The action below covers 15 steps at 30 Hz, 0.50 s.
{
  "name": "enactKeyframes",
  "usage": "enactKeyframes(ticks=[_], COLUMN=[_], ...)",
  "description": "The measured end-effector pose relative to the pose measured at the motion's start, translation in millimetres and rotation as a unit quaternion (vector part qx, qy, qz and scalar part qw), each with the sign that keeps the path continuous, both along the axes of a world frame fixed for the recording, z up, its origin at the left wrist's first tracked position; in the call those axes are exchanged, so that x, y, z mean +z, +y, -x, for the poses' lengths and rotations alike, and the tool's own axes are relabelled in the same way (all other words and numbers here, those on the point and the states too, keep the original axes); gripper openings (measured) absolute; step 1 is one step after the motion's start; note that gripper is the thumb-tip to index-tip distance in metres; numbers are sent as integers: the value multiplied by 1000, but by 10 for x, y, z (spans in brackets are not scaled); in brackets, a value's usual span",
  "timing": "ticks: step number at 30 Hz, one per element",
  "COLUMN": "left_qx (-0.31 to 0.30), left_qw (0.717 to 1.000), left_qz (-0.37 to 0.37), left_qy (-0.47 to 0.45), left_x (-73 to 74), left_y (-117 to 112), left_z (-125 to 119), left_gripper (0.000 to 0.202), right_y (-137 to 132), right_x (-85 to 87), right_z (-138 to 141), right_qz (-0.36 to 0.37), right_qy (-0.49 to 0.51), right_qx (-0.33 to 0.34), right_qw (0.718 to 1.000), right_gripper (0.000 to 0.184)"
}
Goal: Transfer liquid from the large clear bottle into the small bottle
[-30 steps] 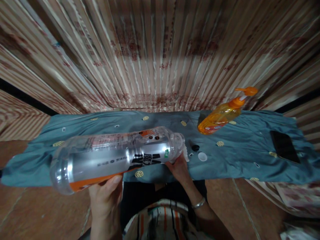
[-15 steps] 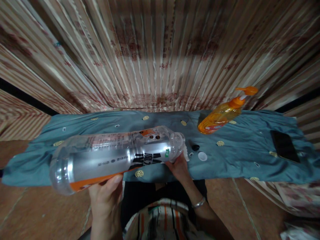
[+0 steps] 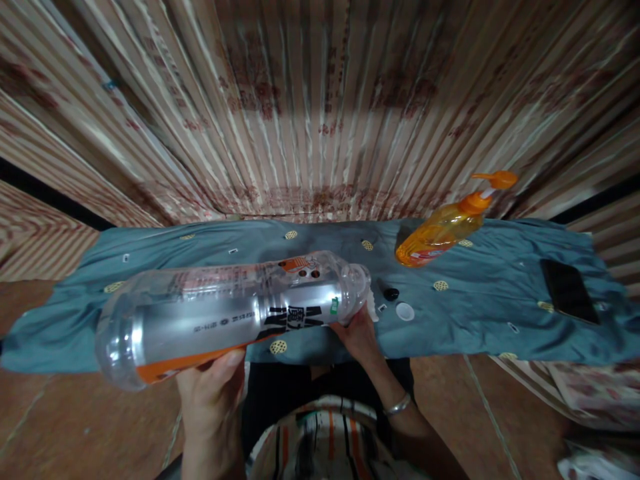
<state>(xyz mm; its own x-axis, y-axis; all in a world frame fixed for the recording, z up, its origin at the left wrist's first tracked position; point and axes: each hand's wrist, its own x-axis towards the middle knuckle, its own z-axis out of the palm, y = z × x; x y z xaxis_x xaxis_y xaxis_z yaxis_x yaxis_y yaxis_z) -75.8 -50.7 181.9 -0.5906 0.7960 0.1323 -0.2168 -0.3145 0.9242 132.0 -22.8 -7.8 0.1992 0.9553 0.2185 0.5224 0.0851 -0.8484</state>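
Observation:
A large clear plastic bottle [image 3: 215,317] with a silver and orange label lies sideways in the air over the cloth, its neck to the right. Beneath its wide body, my left hand [image 3: 215,373] grips it from the near side, the thumb along the label. My right hand [image 3: 357,330] is closed at the neck end, its fingertips hidden behind the bottle. White tissue-like material [image 3: 371,305] shows beside that hand. Just to the right, a small black cap [image 3: 391,294] and a white cap [image 3: 405,311] rest on the cloth.
An orange pump bottle [image 3: 435,233] stands at the back right of the teal cloth [image 3: 490,313]. A dark phone-like slab [image 3: 570,291] lies at the far right. Striped curtain [image 3: 320,133] hangs right behind the table.
Almost nothing differs. The bottle's base has shifted very slightly to the left, while both hands keep their places on it.

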Motion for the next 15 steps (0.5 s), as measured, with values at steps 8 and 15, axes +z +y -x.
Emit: enactKeyframes(ticks=[8,15], left_qx=[-4,15], left_qw=[1000,1000], left_qz=[2,3], left_qy=[10,1], left_x=[-25,-66], left_y=[-29,-39], left_z=[15,33], left_gripper=[66,68], right_y=[3,-1], right_x=[28,42], right_z=[8,0], right_qz=[3,9], right_qy=[7,20], right_qx=[-2,7], right_qw=[1000,1000], right_gripper=[77,77])
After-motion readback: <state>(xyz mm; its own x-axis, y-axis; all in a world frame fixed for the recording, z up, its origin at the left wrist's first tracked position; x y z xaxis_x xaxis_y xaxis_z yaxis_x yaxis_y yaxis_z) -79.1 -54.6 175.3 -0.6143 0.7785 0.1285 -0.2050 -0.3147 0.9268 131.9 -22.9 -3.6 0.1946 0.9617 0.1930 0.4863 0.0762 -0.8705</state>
